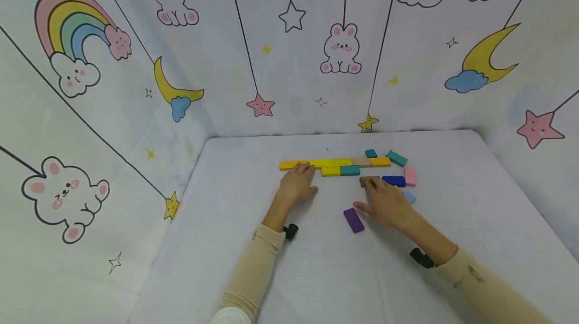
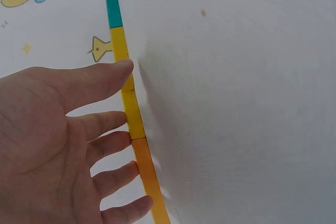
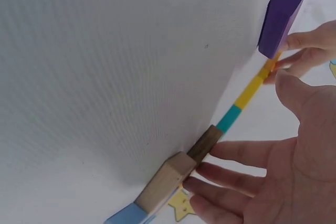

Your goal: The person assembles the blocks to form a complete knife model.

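In the head view, my left hand (image 1: 296, 184) rests its fingertips on the long row of yellow and orange blocks (image 1: 327, 163). The left wrist view has those fingers extended along an orange block (image 2: 150, 177) and yellow blocks (image 2: 135, 115), thumb spread apart. My right hand (image 1: 392, 207) touches a dark brown block (image 1: 364, 182) with its fingertips, its thumb held away. A purple block (image 1: 354, 220) lies near that thumb. In the right wrist view, a beige block (image 3: 165, 179) sits beside the brown block (image 3: 206, 144), close to the lower fingers.
A second, shorter row holds a yellow block (image 1: 330, 171) and a teal block (image 1: 350, 171). Right of it lie a dark blue block (image 1: 394, 181), a pink block (image 1: 410, 176), a green block (image 1: 397, 158) and a light blue block (image 1: 409, 197). A printed curtain (image 1: 217, 63) stands behind the white table (image 1: 203, 263).
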A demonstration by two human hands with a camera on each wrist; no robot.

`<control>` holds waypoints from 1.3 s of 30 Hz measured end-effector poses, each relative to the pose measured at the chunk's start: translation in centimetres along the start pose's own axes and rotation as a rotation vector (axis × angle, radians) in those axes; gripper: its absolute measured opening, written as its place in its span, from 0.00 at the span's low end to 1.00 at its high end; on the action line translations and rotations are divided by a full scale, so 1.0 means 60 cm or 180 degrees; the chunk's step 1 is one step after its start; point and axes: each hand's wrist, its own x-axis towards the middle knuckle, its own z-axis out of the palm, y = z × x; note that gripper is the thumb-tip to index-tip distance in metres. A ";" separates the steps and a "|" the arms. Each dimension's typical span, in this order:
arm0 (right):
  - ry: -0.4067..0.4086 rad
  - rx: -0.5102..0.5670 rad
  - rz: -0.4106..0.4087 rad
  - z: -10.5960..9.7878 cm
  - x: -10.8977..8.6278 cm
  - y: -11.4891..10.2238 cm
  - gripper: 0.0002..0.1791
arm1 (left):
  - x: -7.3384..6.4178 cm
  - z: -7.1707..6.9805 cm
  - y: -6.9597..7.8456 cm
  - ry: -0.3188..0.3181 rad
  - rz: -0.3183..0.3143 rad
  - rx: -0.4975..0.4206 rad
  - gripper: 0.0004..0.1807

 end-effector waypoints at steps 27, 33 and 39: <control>-0.0124 -0.0186 0.0089 -0.001 0.030 0.020 0.45 | 0.000 -0.001 -0.001 0.0017 0.0015 -0.0001 0.40; -0.0101 -0.0153 0.0093 -0.005 0.035 0.019 0.44 | 0.002 0.000 -0.001 0.0019 -0.0005 0.0007 0.40; -0.0139 -0.0161 0.0132 -0.001 0.038 0.019 0.44 | 0.001 0.001 -0.001 0.0027 -0.0004 0.0012 0.40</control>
